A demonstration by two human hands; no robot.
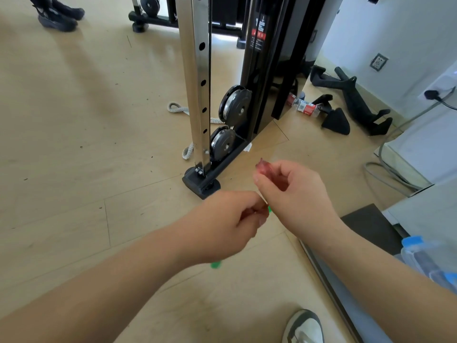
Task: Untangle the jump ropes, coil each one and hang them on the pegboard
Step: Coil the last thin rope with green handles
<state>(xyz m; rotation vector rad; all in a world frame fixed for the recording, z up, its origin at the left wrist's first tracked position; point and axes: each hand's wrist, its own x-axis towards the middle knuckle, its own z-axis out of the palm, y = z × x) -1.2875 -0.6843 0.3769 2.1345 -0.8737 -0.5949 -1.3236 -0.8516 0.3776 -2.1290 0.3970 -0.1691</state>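
The left forearm reaches in from the bottom-left corner of the floor (74, 149), and the left hand (222, 224) has its fingers (257, 220) curled tight around a green jump rope (216, 265). Only a blurred green stub shows below the fist, with another speck at the knuckles. Just to its right and nearly touching it, the right hand (294, 191) pinches a small, blurred red piece (261, 167) between thumb and bent fingers; whether it is rope or handle cannot be told. Both hands hang above the floor, close in front of the black foot of a cable machine (197, 82). A grey-and-white shoe (304, 328) stands at the floor's near edge, right of centre. Toward the far-left corner are a pair of black shoes (59, 17). A pale woven rope (176, 108) lies on the floor behind the machine's steel upright, beside two pulleys (235, 108). Right of the machine, black handles (353, 95) lie near the wall, and a clear bottle with a blue cap (420, 258) sits at the right edge.
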